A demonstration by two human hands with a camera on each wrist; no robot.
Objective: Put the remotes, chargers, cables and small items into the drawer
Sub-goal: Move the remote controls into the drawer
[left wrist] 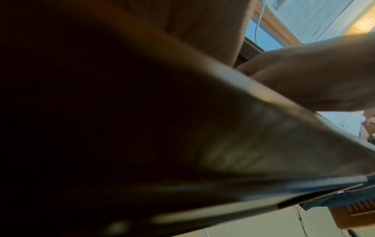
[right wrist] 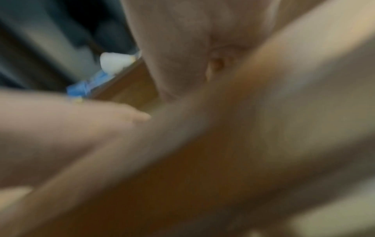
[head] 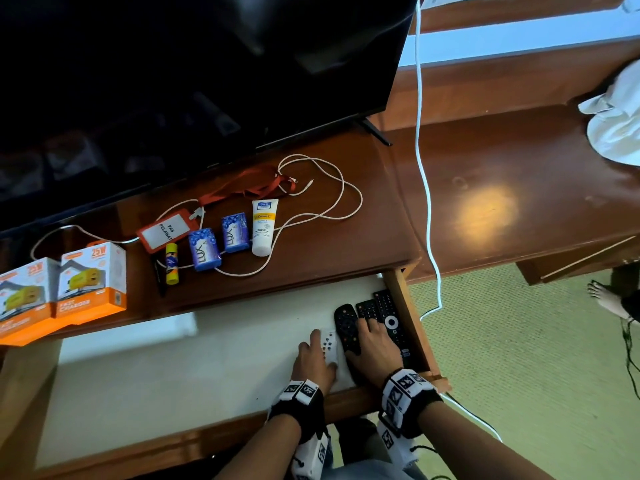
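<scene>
Left of the drawer (head: 214, 358), the charger boxes (head: 91, 278) look light and stiff; take them by the sides. The cable (head: 322, 209) is limp; gather its loops. Your left hand (head: 313, 362) lies flat-fingered on the white remote (head: 329, 344), your right hand (head: 375, 348) on the black remotes (head: 367, 310).

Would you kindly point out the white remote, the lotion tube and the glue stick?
white remote (head: 329, 345), head view, on its button face.
lotion tube (head: 264, 226), head view, on its printed body.
glue stick (head: 171, 264), head view, on its yellow barrel.
</scene>
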